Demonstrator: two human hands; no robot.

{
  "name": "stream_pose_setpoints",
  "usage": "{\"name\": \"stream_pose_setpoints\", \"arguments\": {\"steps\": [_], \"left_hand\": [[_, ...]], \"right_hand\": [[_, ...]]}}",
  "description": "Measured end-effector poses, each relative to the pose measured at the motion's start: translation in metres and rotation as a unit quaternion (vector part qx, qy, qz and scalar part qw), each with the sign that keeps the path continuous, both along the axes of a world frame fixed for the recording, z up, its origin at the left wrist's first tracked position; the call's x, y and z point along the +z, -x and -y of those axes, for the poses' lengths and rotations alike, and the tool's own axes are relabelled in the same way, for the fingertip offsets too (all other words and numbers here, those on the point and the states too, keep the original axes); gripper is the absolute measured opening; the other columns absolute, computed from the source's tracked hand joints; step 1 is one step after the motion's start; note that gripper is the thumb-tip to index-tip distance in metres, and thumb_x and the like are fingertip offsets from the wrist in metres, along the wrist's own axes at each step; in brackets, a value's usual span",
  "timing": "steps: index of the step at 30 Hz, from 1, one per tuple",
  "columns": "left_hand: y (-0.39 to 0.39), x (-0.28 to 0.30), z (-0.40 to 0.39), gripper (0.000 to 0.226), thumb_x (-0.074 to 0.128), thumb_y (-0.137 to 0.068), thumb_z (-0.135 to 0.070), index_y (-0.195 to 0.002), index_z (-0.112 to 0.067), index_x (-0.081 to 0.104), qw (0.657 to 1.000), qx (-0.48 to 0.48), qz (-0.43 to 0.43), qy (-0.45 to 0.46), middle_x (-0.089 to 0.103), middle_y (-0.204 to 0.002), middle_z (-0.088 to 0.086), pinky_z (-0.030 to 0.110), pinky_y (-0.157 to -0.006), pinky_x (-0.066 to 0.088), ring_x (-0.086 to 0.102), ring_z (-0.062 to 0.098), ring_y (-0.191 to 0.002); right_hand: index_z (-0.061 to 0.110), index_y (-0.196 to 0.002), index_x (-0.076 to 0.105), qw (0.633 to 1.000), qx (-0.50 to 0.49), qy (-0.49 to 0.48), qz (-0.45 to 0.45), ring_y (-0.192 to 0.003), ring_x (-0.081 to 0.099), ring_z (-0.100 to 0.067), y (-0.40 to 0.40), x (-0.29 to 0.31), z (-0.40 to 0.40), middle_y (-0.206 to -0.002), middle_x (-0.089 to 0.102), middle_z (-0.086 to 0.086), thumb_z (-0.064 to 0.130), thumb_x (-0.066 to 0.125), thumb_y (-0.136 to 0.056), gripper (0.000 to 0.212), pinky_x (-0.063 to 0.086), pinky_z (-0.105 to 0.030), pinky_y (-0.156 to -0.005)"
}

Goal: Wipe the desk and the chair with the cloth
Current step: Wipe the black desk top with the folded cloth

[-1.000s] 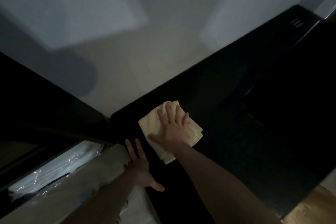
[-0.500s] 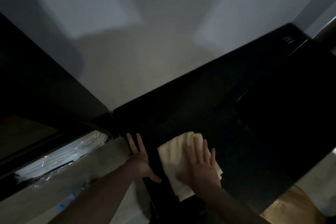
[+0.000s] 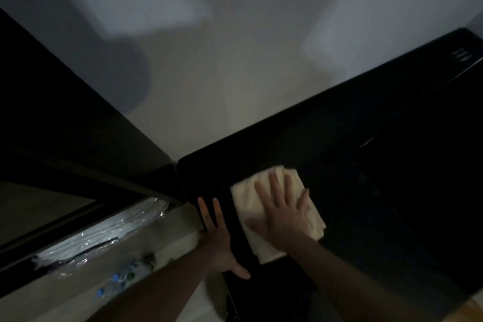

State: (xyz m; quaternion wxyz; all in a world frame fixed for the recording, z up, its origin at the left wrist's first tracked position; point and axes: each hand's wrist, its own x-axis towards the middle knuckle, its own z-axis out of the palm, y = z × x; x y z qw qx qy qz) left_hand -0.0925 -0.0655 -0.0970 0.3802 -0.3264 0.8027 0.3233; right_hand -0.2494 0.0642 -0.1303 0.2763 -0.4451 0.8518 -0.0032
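A cream folded cloth [image 3: 251, 196] lies on the black desk [image 3: 366, 165] near its left end. My right hand [image 3: 285, 212] presses flat on the cloth with the fingers spread. My left hand [image 3: 217, 238] rests open on the desk's left edge, fingers straight and thumb out. The room is dim. No chair can be made out.
A pale wall [image 3: 235, 60] runs behind the desk. Left of the desk, a clear plastic-wrapped bundle [image 3: 104, 232] lies on a lower ledge, with small bottles with blue caps [image 3: 117, 280] below it. A wooden surface [image 3: 470, 308] shows at the bottom right.
My right hand slid the cloth from the desk's far left corner toward me and to the right, then a little back away. My left hand stayed on the desk's left edge.
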Motion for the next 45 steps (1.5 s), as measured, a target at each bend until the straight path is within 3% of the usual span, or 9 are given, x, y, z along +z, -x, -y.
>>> {"name": "stream_pose_setpoints", "arguments": {"steps": [9,13,18,22,26,31,36,41,45], "left_hand": [[0.012,0.012,0.001,0.172,0.095,-0.059,-0.063,-0.113,-0.009,-0.059,0.998,-0.006,0.061,0.0,-0.08,-0.086,0.008,0.048,-0.125,0.029,-0.02,0.05,-0.154],[0.01,0.013,-0.002,0.17,0.096,-0.059,-0.062,-0.099,-0.013,-0.062,0.999,0.0,0.047,0.008,-0.081,-0.084,0.007,0.047,-0.125,0.03,-0.019,0.05,-0.155],[0.004,0.002,-0.004,0.191,0.101,-0.041,-0.062,-0.134,-0.015,-0.058,0.999,0.037,0.018,0.02,-0.077,-0.118,0.015,0.046,-0.117,0.039,0.0,0.048,-0.158],[-0.001,-0.005,-0.007,0.19,0.101,-0.041,-0.062,-0.141,-0.01,-0.052,0.999,0.032,-0.008,0.03,-0.074,-0.124,0.02,0.042,-0.122,0.035,-0.026,0.049,-0.153],[-0.002,-0.005,-0.007,0.193,0.102,-0.038,-0.06,-0.138,-0.013,-0.056,0.998,0.051,-0.008,0.039,-0.075,-0.121,0.02,0.038,-0.113,0.045,0.009,0.044,-0.158],[-0.003,0.003,-0.007,0.195,0.104,-0.034,-0.058,-0.135,-0.02,-0.058,0.998,0.049,0.025,0.03,-0.076,-0.12,0.016,0.041,-0.117,0.043,0.006,0.04,-0.16],[-0.005,0.026,0.002,0.182,0.099,-0.045,-0.056,-0.145,-0.017,-0.048,0.996,-0.057,0.043,0.055,-0.072,-0.127,0.017,0.053,-0.127,0.021,-0.03,0.044,-0.151],[0.011,0.033,-0.031,0.131,0.071,-0.075,-0.059,-0.162,-0.032,-0.024,0.95,-0.256,-0.154,0.093,-0.041,-0.165,-0.001,0.055,-0.128,-0.006,-0.033,0.033,-0.154],[0.029,0.01,-0.06,0.113,0.054,-0.086,-0.077,-0.158,-0.044,-0.027,0.918,-0.373,-0.117,0.073,-0.041,-0.165,-0.005,0.059,-0.125,-0.015,-0.044,0.034,-0.147]], "right_hand": [[0.049,-0.165,-0.007,0.989,0.139,0.049,-0.01,-0.156,-0.033,-0.035,0.026,-0.012,0.117,-0.173,-0.029,0.004,0.083,0.046,-0.091,0.097,-0.021,-0.077,-0.115],[0.045,-0.166,-0.007,0.994,0.089,0.057,0.007,-0.156,-0.033,-0.033,0.022,-0.006,0.101,-0.172,-0.03,0.005,0.08,0.043,-0.095,0.094,-0.018,-0.074,-0.119],[0.04,-0.165,-0.017,0.999,-0.011,0.036,0.007,-0.154,-0.036,-0.034,0.001,-0.005,0.051,-0.169,-0.039,0.002,0.081,0.03,-0.097,0.092,-0.015,-0.071,-0.122],[0.04,-0.163,-0.021,0.994,-0.103,0.043,0.014,-0.155,-0.035,-0.033,-0.022,-0.006,0.007,-0.168,-0.041,0.003,0.081,0.028,-0.097,0.092,-0.015,-0.068,-0.123],[0.037,-0.162,-0.028,0.984,-0.171,0.041,0.01,-0.153,-0.039,-0.032,-0.053,-0.001,-0.03,-0.163,-0.048,0.003,0.076,0.027,-0.101,0.091,-0.016,-0.064,-0.125],[0.036,-0.164,-0.023,0.976,-0.206,0.057,0.046,-0.154,-0.037,-0.028,-0.082,0.004,-0.07,-0.165,-0.045,0.006,0.067,0.027,-0.107,0.082,-0.012,-0.056,-0.128],[0.041,-0.166,-0.009,0.966,-0.198,0.118,0.112,-0.158,-0.026,-0.018,-0.092,0.018,-0.108,-0.169,-0.031,0.015,0.054,0.035,-0.11,0.073,0.001,-0.05,-0.133],[0.045,-0.167,0.004,0.952,-0.231,0.192,0.06,-0.162,-0.006,-0.011,-0.089,0.032,-0.158,-0.176,-0.009,0.018,0.049,0.044,-0.108,0.071,0.004,-0.04,-0.132],[0.044,-0.166,0.008,0.935,-0.315,0.159,0.029,-0.161,-0.012,-0.011,-0.07,0.038,-0.196,-0.174,-0.013,0.017,0.048,0.049,-0.107,0.072,0.0,-0.042,-0.132]]}}
